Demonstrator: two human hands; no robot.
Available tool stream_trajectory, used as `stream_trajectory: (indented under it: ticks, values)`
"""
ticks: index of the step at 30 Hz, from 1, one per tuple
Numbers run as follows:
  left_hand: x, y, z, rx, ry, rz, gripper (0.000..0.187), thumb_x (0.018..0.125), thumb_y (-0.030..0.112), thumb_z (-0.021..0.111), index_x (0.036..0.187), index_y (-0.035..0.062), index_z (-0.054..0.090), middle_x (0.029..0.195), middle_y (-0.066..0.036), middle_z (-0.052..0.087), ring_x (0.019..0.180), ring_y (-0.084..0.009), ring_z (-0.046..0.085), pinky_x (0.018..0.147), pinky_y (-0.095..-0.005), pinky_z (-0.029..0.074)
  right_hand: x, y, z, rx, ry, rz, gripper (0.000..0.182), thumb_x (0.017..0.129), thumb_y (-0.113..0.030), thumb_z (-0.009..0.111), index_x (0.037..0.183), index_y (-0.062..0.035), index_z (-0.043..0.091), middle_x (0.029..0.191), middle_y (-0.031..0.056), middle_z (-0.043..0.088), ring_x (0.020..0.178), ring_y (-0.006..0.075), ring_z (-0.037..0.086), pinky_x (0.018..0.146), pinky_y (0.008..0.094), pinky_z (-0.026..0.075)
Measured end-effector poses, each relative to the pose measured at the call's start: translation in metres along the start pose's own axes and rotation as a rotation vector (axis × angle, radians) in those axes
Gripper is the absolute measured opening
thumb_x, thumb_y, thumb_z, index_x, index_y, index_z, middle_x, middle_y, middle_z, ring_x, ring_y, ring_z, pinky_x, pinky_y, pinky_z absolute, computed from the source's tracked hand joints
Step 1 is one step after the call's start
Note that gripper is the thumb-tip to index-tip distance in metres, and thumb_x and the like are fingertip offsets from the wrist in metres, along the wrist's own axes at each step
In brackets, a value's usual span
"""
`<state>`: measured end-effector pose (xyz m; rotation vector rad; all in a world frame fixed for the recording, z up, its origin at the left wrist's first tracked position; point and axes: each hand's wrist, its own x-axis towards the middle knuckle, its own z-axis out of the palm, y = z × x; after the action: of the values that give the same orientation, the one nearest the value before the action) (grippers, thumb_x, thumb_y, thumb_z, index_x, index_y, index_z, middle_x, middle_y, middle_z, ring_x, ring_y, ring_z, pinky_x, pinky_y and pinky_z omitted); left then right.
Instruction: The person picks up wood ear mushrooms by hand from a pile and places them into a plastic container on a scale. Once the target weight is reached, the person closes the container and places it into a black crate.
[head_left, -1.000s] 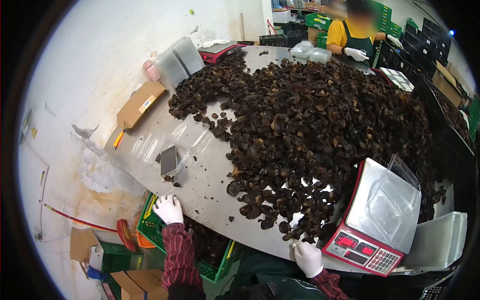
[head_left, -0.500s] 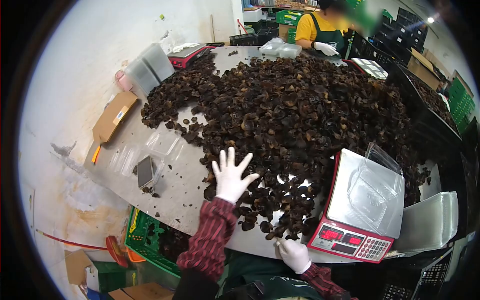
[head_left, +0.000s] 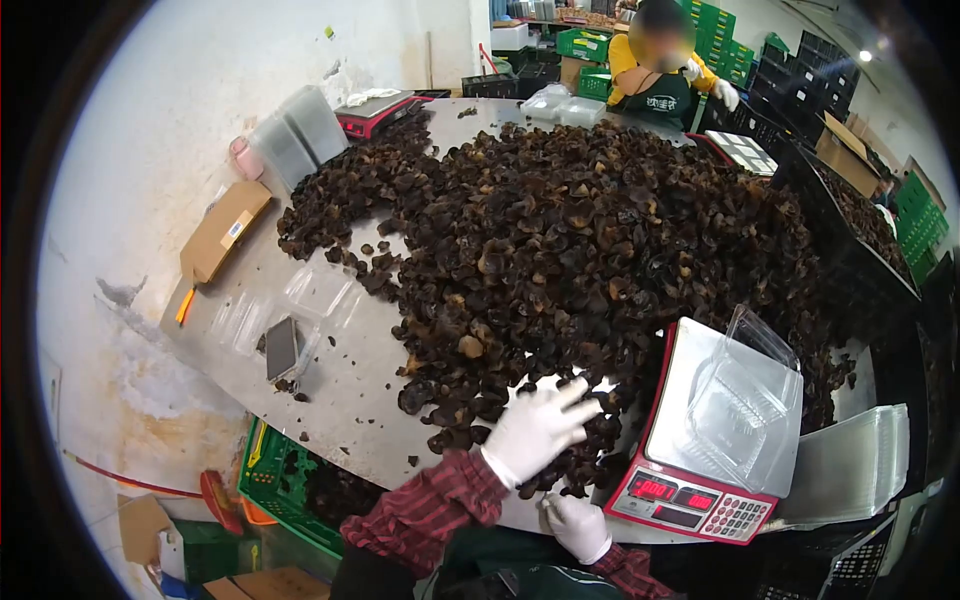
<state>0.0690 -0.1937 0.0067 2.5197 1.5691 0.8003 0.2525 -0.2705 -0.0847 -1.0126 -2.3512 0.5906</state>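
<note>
My left hand (head_left: 541, 430), in a white glove, reaches over the near edge of a large heap of dark brown wood ear mushrooms (head_left: 560, 240). Its fingers are spread and touch the loose pieces. Closer to the table's front edge, my right hand (head_left: 578, 528), also gloved, has its fingers curled together beside the nearest mushrooms; what they may hold is hidden. To the right of both hands stands a red digital scale (head_left: 690, 480) with lit red numbers. A clear plastic box (head_left: 740, 400) lies open on its metal plate.
Clear containers (head_left: 850, 465) are stacked right of the scale. A phone (head_left: 282, 349), clear lids and a cardboard piece (head_left: 226, 232) lie on the left of the metal table (head_left: 370, 410). A green crate (head_left: 285, 500) sits below. Across the table a co-worker (head_left: 660, 95) stands.
My left hand has moved right and toward me, across the loose mushrooms, nearer my right hand. My right hand stays almost in place. The co-worker has turned and raised a hand.
</note>
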Motion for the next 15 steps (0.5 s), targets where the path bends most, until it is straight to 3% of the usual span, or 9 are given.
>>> stream_trajectory:
  ticks: [1, 3, 4, 6, 7, 10, 11, 15]
  values:
    - [0.016, -0.007, -0.014, 0.034, 0.046, -0.025, 0.027, 0.081, 0.021, 0.061, 0.107, 0.0115, 0.061, 0.111, -0.009, 0.059, 0.088, -0.0262, 0.059, 0.067, -0.0351, 0.052, 0.0, -0.001, -0.001, -0.01, -0.008, 0.0, 0.012, 0.087, -0.019, 0.06, 0.088, -0.0074, 0.06, 0.06, 0.0085, 0.054, 0.053, 0.0266, 0.059, 0.047, 0.0392, 0.048]
    - [0.043, -0.052, -0.006, 0.058, 0.214, -0.052, 0.022, 0.083, 0.012, 0.056, 0.104, 0.0101, 0.061, 0.091, -0.01, 0.059, 0.085, -0.0278, 0.06, 0.071, -0.0387, 0.05, 0.003, -0.001, -0.002, -0.005, -0.006, 0.002, 0.012, 0.087, -0.02, 0.06, 0.088, -0.0072, 0.06, 0.06, 0.0085, 0.054, 0.053, 0.0265, 0.059, 0.047, 0.0389, 0.048]
    - [0.056, -0.079, 0.003, 0.015, 0.295, -0.086, 0.023, 0.083, 0.01, 0.056, 0.105, 0.01, 0.061, 0.093, -0.01, 0.059, 0.086, -0.0289, 0.059, 0.076, -0.0398, 0.05, 0.002, -0.002, -0.002, 0.004, -0.014, 0.006, 0.013, 0.088, -0.02, 0.06, 0.088, -0.007, 0.06, 0.06, 0.0084, 0.054, 0.053, 0.0263, 0.059, 0.047, 0.0387, 0.048]
    - [0.069, -0.123, 0.022, 0.149, 0.247, -0.211, 0.04, 0.079, 0.01, 0.065, 0.118, 0.0168, 0.06, 0.106, -0.011, 0.057, 0.097, -0.0309, 0.056, 0.081, -0.0405, 0.05, 0.001, -0.002, -0.001, -0.009, -0.005, -0.002, 0.013, 0.088, -0.02, 0.06, 0.089, -0.0067, 0.06, 0.06, 0.0081, 0.053, 0.053, 0.0258, 0.058, 0.047, 0.0382, 0.047]
    - [0.07, -0.13, 0.021, 0.168, 0.032, -0.318, 0.043, 0.078, 0.011, 0.068, 0.119, 0.0198, 0.061, 0.108, -0.011, 0.056, 0.101, -0.0312, 0.055, 0.081, -0.0406, 0.051, 0.001, -0.003, -0.001, -0.005, -0.001, -0.005, 0.013, 0.088, -0.02, 0.059, 0.089, -0.0067, 0.06, 0.059, 0.008, 0.052, 0.052, 0.0256, 0.058, 0.046, 0.0379, 0.047]
    - [0.061, -0.151, 0.041, 0.015, -0.008, -0.286, 0.024, 0.073, 0.004, 0.068, 0.095, 0.0151, 0.068, 0.095, -0.01, 0.057, 0.093, -0.0313, 0.058, 0.078, -0.0398, 0.05, 0.0, 0.002, 0.0, -0.015, 0.0, -0.015, 0.013, 0.089, -0.02, 0.059, 0.091, -0.0066, 0.06, 0.059, 0.0077, 0.051, 0.052, 0.0253, 0.057, 0.045, 0.0374, 0.045]
    - [0.058, -0.143, 0.031, -0.177, 0.095, -0.304, 0.019, 0.072, 0.0, 0.066, 0.087, 0.0124, 0.067, 0.087, -0.01, 0.057, 0.086, -0.0305, 0.06, 0.075, -0.0386, 0.049, 0.0, 0.002, 0.001, -0.023, -0.01, -0.017, 0.014, 0.09, -0.02, 0.059, 0.092, -0.0065, 0.06, 0.058, 0.0078, 0.051, 0.052, 0.0253, 0.057, 0.045, 0.0372, 0.046]
    - [0.035, -0.12, -0.016, -0.256, 0.189, -0.356, 0.02, 0.075, 0.0, 0.066, 0.094, 0.006, 0.067, 0.09, -0.009, 0.064, 0.087, -0.0244, 0.063, 0.077, -0.0312, 0.05, 0.002, -0.003, -0.004, -0.008, -0.036, 0.007, 0.014, 0.089, -0.02, 0.059, 0.092, -0.0065, 0.059, 0.059, 0.0078, 0.05, 0.052, 0.0255, 0.057, 0.046, 0.0373, 0.046]
